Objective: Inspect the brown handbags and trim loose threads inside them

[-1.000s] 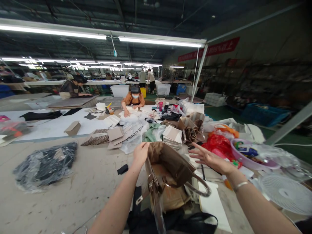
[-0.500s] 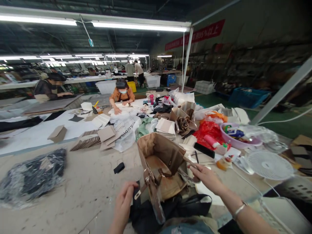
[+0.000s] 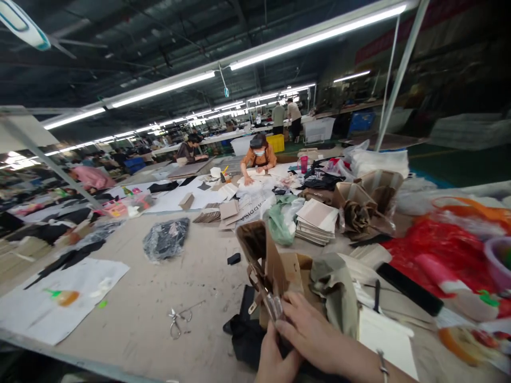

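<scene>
A brown handbag [image 3: 269,260] stands tilted in front of me, its handle wrapped in clear plastic. My right hand [image 3: 309,327] is closed on the wrapped handle at the near side of the bag. Just below it, my left hand [image 3: 275,356] grips the handle's lower part, with its fingertips partly hidden. A strap end with a metal piece [image 3: 252,307] hangs at the bag's left side. Black fabric [image 3: 245,332] lies under the bag, and a grey-green cloth [image 3: 335,290] is bunched to its right.
Scissors [image 3: 175,322] lie on the table to the left, with a plastic-wrapped dark bundle [image 3: 165,239] beyond. Stacked beige panels [image 3: 316,221] stand behind the bag. A black box-like bar [image 3: 409,287] and red plastic bags [image 3: 435,250] lie right. A co-worker [image 3: 258,157] works across the table.
My view has swung left. The right hand has left the bag's far-right handle, and both hands have come together at the near handle. The bag has turned and looks narrower.
</scene>
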Demonstrator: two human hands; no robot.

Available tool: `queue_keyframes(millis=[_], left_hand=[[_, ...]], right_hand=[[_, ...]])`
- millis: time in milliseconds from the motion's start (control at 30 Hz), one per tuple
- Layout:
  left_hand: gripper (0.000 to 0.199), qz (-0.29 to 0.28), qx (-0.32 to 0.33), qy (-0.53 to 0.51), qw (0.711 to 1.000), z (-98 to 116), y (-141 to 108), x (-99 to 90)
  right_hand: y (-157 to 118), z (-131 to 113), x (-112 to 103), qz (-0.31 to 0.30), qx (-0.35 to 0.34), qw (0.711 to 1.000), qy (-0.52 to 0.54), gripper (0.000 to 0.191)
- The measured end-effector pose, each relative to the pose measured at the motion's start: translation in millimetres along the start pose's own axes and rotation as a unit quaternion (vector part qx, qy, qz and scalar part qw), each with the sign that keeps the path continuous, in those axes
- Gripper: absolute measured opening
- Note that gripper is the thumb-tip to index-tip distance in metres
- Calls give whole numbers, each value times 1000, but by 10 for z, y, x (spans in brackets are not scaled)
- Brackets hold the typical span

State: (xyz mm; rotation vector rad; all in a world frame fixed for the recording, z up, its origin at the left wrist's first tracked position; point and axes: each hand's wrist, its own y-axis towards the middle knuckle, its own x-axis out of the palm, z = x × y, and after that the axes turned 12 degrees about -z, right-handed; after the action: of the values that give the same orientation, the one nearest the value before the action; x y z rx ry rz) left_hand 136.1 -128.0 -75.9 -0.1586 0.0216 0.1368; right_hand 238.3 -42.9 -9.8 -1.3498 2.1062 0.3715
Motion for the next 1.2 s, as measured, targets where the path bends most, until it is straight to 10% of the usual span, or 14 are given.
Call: queue_keyframes(millis=[167, 333, 500, 767, 1200], left_hand=[[31, 177, 44, -164, 969, 286, 123, 152], [22, 252, 185, -404, 860, 978, -1, -566], [38, 344, 278, -446, 778, 1394, -672, -954], [31, 397, 330, -443, 733, 1465, -1557, -324], [14, 413, 363, -563, 617, 1317, -2568, 396]], right_hand=[[-78, -139, -148, 56, -73, 987, -130, 36], [-408, 231, -432, 86, -215, 971, -56, 37], [-490, 1021, -233, 69, -106, 988, 83, 32], [-89, 1323, 267, -98, 5, 952, 289, 52], [185, 259, 634, -129, -201, 962, 128, 48]])
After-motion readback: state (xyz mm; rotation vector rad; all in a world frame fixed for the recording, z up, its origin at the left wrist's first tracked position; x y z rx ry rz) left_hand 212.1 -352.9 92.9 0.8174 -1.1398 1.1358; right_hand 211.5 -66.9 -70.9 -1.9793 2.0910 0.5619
